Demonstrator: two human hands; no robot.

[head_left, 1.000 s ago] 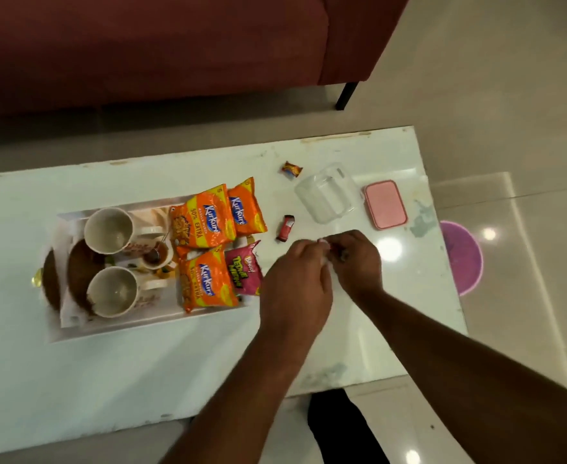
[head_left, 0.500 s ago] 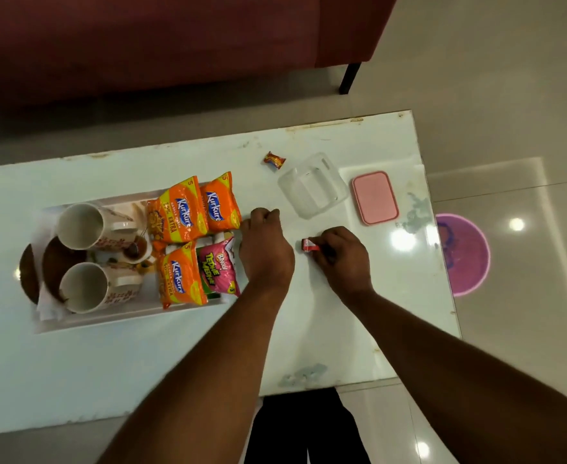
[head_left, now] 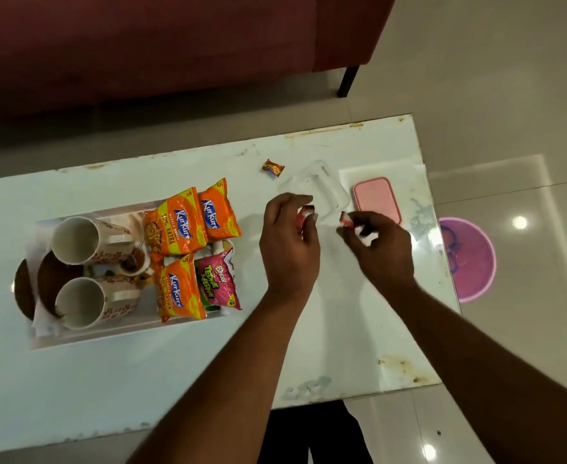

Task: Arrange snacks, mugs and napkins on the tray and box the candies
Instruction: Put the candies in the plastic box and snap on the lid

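Note:
My left hand (head_left: 288,242) pinches a small red candy (head_left: 303,216) just short of the clear plastic box (head_left: 322,182). My right hand (head_left: 380,249) pinches a second red candy (head_left: 345,218) beside the box's near right corner. The box's pink lid (head_left: 376,199) lies flat to its right. Another candy in an orange-red wrapper (head_left: 273,167) rests on the table left of the box. On the clear tray (head_left: 74,336) at the left lie two white mugs (head_left: 81,241), napkins, three orange snack packets (head_left: 178,226) and a pink snack packet (head_left: 218,283).
The white table (head_left: 174,380) ends close to the lid on the right. A dark red sofa (head_left: 161,45) runs along the far side. A pink round mat (head_left: 469,259) lies on the tiled floor right of the table.
My left hand picked up the red candy that lay by the packets and moved toward the box. My right hand lifted its candy and rose toward the box too.

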